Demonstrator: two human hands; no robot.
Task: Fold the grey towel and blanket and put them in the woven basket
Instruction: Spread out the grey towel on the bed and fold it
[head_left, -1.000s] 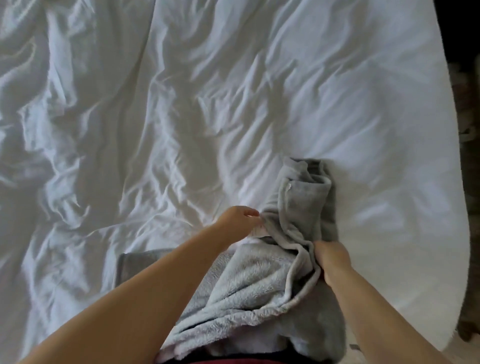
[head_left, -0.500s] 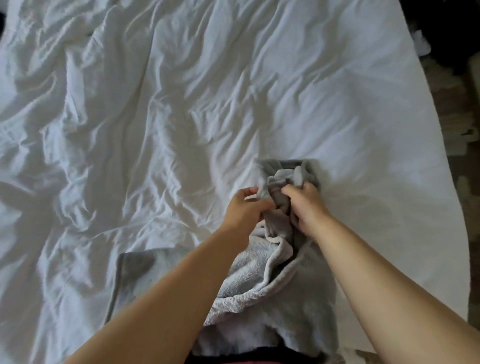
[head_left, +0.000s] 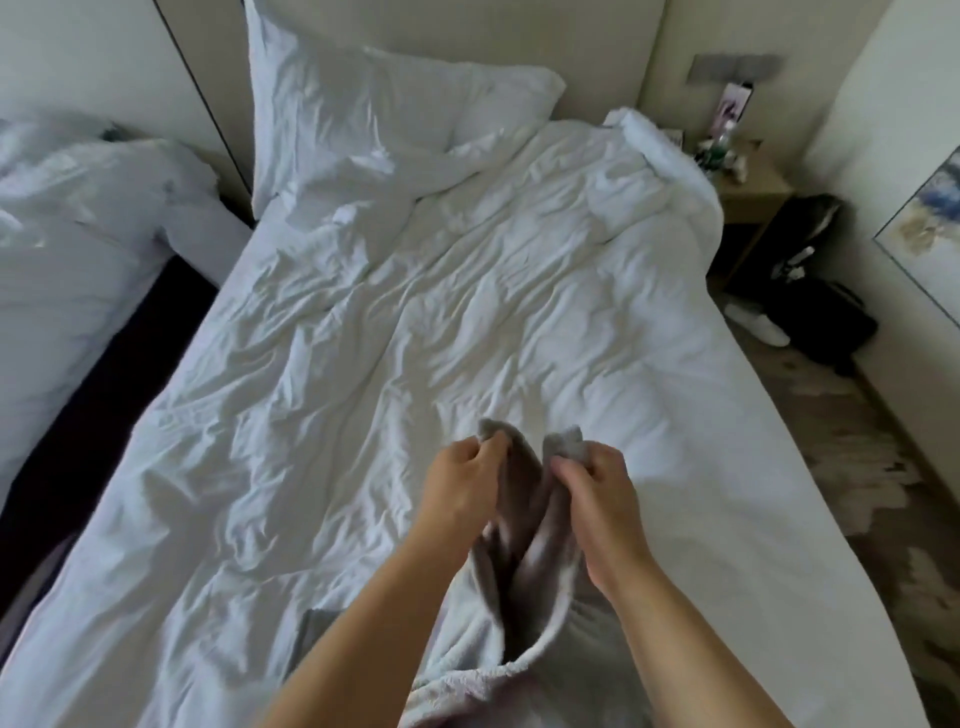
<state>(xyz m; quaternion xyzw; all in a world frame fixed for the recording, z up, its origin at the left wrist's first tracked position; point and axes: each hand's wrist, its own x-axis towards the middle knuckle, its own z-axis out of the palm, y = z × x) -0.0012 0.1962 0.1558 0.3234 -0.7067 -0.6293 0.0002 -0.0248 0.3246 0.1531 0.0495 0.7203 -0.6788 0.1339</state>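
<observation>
A fluffy grey blanket (head_left: 540, 597) hangs between my hands, lifted above the white bed, its lower part bunched near the bottom edge of the view. My left hand (head_left: 460, 486) pinches one top corner and my right hand (head_left: 597, 493) pinches the other, the two corners close together. A flat grey piece of cloth (head_left: 311, 631) lies on the bed under my left forearm, mostly hidden; it may be the towel. No woven basket is in view.
The white rumpled duvet (head_left: 415, 338) covers the bed, with a pillow (head_left: 374, 119) at the headboard. A second bed (head_left: 78, 249) stands to the left. A wooden nightstand (head_left: 748, 192) and dark bags (head_left: 815, 317) sit on the floor to the right.
My hands have lifted the blanket's top off the bed and now each pinch a corner. The view has tilted up, showing the pillow, headboard and nightstand.
</observation>
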